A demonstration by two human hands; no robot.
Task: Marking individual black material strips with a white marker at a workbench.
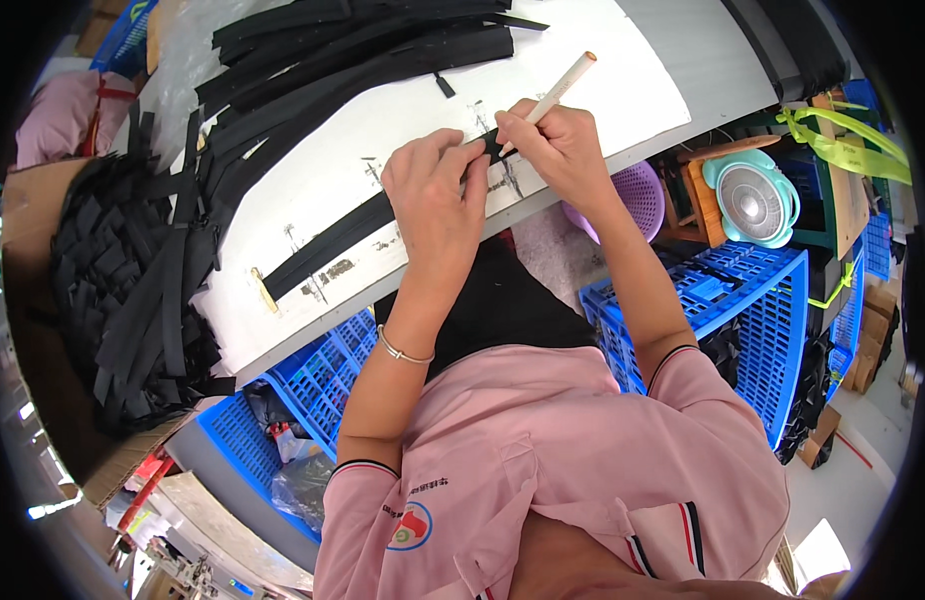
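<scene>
A black fabric strip (328, 245) lies aslant on a white board (623, 80) that carries dark pen marks. My left hand (438, 190) bends over the strip, fingers close together, holding it down against the board. Just to its right, my right hand (561, 150) is closed on a pale pencil (563, 88). The pencil leans up to the right, and its lower tip meets the strip's right end. What lies directly under my left fingers is hidden.
More black strips (363, 60) are heaped across the board's far side. A cardboard box (28, 240) full of black strips stands at the left. Below the table edge are blue plastic crates (783, 330), a purple basket (638, 195) and a turquoise fan (753, 200).
</scene>
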